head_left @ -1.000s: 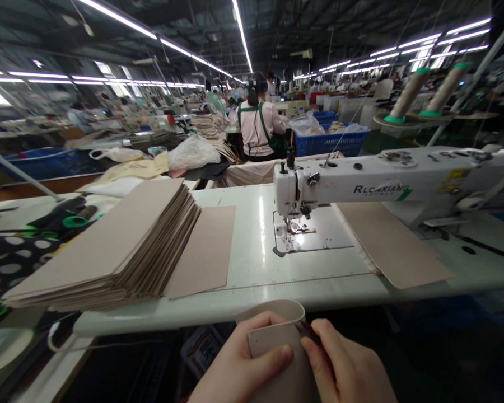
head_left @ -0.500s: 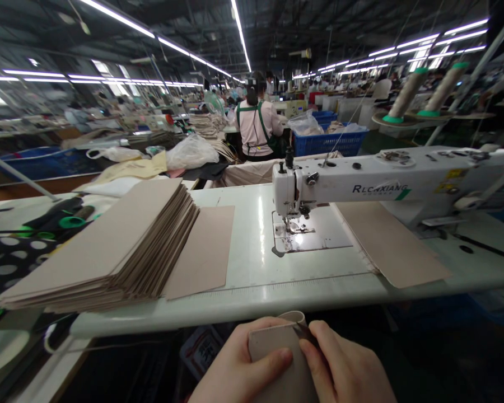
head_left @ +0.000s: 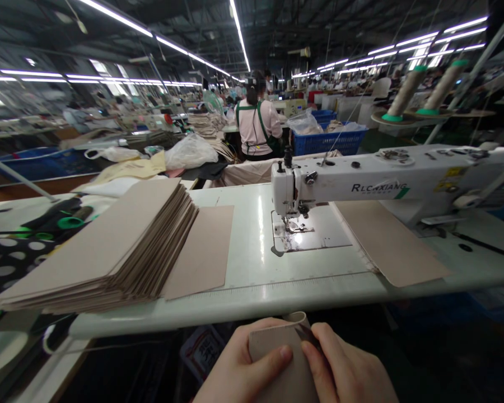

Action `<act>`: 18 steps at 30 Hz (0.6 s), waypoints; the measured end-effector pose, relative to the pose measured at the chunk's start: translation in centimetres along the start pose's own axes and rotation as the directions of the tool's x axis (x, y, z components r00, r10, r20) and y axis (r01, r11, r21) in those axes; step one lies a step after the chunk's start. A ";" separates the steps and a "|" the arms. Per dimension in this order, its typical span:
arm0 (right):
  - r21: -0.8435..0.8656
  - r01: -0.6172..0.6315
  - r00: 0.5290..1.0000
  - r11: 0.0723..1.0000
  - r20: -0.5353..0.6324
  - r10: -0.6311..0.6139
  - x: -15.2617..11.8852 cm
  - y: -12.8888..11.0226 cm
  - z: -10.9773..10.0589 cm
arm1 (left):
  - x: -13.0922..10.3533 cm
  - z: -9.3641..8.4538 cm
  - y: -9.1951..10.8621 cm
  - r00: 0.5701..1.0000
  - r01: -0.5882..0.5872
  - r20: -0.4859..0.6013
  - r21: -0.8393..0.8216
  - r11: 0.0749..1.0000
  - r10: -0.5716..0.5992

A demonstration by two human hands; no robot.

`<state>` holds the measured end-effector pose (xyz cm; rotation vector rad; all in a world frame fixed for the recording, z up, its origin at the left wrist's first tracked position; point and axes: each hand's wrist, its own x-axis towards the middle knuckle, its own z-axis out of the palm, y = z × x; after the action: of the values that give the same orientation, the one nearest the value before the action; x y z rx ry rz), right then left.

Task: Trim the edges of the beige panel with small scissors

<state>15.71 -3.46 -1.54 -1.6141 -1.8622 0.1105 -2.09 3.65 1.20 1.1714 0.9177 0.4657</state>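
Note:
Below the table's front edge, a folded beige panel [head_left: 283, 375] of fabric or leather-like material is in my left hand [head_left: 243, 364]. The thumb lies across its face and the fingers are behind it. The panel's far end curls over into a loop. My right hand [head_left: 346, 364] is closed at the panel's right edge, thumb and forefinger pinched together. Between these fingers shows a small dark pointed thing [head_left: 306, 334], too hidden to name. Beyond my hands stands a white sewing machine [head_left: 340, 179], its needle area over a shiny metal plate.
A tall stack of beige panels [head_left: 105, 240] lies on the table's left, with a single panel [head_left: 204, 246] beside it. Another beige panel [head_left: 395, 246] rests under the machine arm. Thread cones [head_left: 407, 92] stand at right. Farther back, a person [head_left: 258, 126] sits near a blue crate [head_left: 330, 140].
Both hands keep nearly the same place and grip on the panel. The view has shifted very slightly; nothing on the table has moved.

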 end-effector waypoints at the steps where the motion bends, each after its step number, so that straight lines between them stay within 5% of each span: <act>1: 0.001 -0.006 1.000 1.000 0.003 0.006 0.0 0.0 0.0 | 0.0 0.1 -0.1 1.000 -0.001 -0.010 0.004 1.000 0.001; 12: -0.164 0.007 0.988 0.986 -0.150 -0.033 -0.8 0.2 1.5 | 0.0 0.7 0.8 1.000 -0.001 0.002 0.017 1.000 0.001; 15: 0.052 -0.052 0.988 0.997 -0.144 0.059 -1.2 0.1 2.1 | -0.1 0.4 1.1 0.999 0.019 0.032 0.018 1.000 -0.019; 18: 0.297 -0.240 0.962 0.924 -0.055 0.268 -1.6 -0.2 2.6 | -0.3 0.1 1.3 0.997 0.014 0.074 0.028 1.000 -0.016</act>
<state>14.20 -4.07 -4.13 -1.6157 -1.4792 0.3941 -1.96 3.82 2.57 1.1985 0.8705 0.3960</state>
